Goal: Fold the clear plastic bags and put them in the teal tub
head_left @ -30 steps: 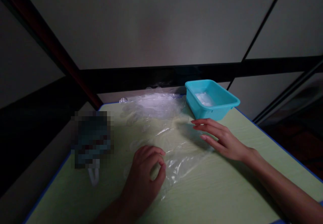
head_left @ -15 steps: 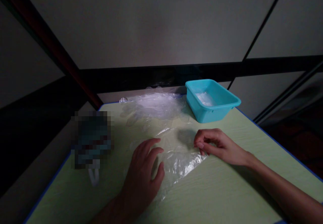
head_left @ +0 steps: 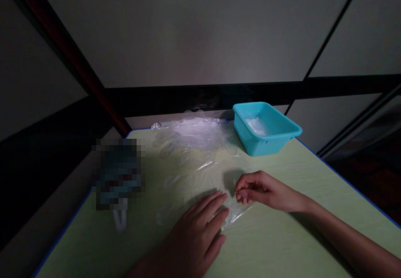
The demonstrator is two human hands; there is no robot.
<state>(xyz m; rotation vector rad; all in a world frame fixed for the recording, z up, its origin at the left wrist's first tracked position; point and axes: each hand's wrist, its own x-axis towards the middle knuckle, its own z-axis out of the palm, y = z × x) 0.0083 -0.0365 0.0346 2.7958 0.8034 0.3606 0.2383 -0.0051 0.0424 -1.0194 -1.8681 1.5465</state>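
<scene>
A thin clear plastic glove or film (head_left: pixel 175 182) lies spread on the green table, and its crinkled edge shows between my hands. My left hand (head_left: pixel 200 230) rests palm down over its near part, fingers stretched out. On the right, my right hand (head_left: pixel 255 192) has its fingers curled and pressed together at the film's right edge; what they hold, if anything, is too small to make out. Behind them a pile of clear crumpled plastic (head_left: pixel 197 133) lies at the table's back edge.
A turquoise basin (head_left: pixel 266 144) with some clear plastic inside stands at the back right. A blurred-out dark item (head_left: pixel 119 173) with a white loop lies at the left. The green table (head_left: pixel 282 244) has a blue edge, with pale panels behind it.
My left hand has moved right and flattened onto the plastic, its fingers straighter. My right hand has shifted slightly left and nearer. The view has shifted a little.
</scene>
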